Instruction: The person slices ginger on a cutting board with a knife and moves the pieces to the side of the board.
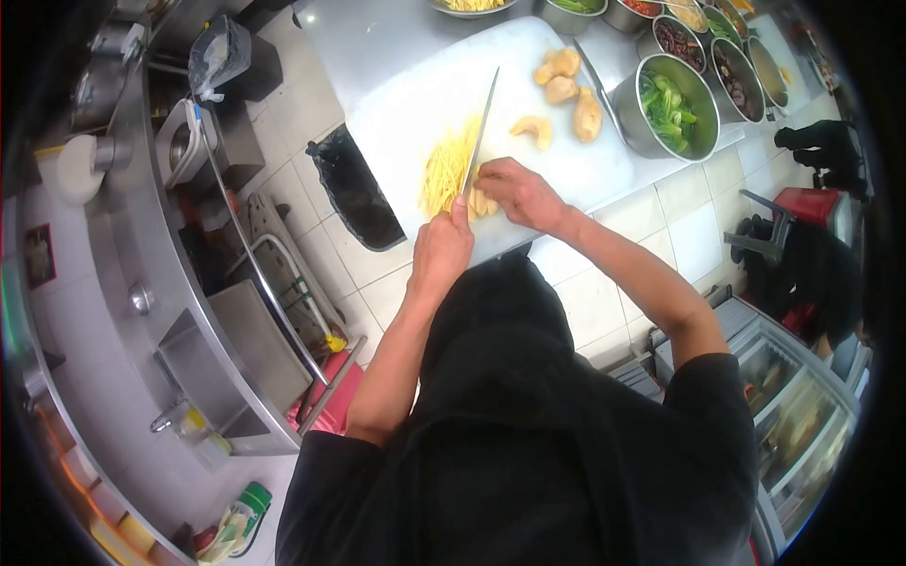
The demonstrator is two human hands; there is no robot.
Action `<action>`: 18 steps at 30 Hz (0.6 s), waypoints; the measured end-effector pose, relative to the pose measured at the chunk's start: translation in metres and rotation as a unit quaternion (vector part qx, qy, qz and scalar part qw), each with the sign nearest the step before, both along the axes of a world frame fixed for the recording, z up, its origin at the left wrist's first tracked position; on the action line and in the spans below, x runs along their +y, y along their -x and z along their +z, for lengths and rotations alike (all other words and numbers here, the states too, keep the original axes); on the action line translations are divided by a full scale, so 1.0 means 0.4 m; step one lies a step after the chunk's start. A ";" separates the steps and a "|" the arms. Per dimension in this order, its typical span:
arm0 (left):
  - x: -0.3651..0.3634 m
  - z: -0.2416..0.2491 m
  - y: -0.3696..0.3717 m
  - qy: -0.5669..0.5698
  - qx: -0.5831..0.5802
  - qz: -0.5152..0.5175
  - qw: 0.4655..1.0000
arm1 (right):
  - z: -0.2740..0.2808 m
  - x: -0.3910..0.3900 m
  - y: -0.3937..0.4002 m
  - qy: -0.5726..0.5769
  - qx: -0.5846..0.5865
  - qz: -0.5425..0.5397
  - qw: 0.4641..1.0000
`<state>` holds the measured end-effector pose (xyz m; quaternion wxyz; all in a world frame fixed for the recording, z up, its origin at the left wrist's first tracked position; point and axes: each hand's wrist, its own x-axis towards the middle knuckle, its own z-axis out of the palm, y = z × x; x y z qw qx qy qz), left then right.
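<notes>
- The left hand [444,247] is wrapped round the handle of a knife [484,121], the thumb laid along it, presumably for control of the blade; the right hand [521,193] is curled narrow at the blade's side, and whether anything is pinched beneath its fingers cannot be told.
- The white board [396,104] is set under the work, its near edge at the body, likely for short reach.
- From the board's centre, a steel pot of greens [668,108] is stood at 3 o'clock, off the cutting area.
- A black-lined bin [357,193] is placed at 8 o'clock, perhaps for scraps.
- The knife is pointed between 12 and 1 o'clock, between the strips and the right hand.
- Peeled roots [587,115], seemingly ginger, are grouped towards 2 o'clock, apart from the blade.
- Cut slices [485,204] lie at 6 o'clock by the right fingers; fine yellow strips [448,168] are heaped at 7 to 8.
- Both forearms are angled inward, the right elbow bent wider, the left arm straighter.
</notes>
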<state>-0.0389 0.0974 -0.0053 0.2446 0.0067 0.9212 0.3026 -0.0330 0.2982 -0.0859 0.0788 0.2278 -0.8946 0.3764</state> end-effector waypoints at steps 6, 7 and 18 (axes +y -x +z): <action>-0.066 0.068 -0.103 0.034 -0.060 -0.007 0.998 | -0.001 -0.010 0.000 0.042 -0.005 -0.011 0.999; -0.076 0.068 -0.118 0.036 -0.058 -0.004 0.998 | 0.003 -0.008 0.004 0.041 -0.001 -0.007 0.999; -0.011 0.025 -0.008 0.007 -0.038 0.006 0.999 | 0.002 -0.011 -0.001 0.068 -0.019 -0.030 0.997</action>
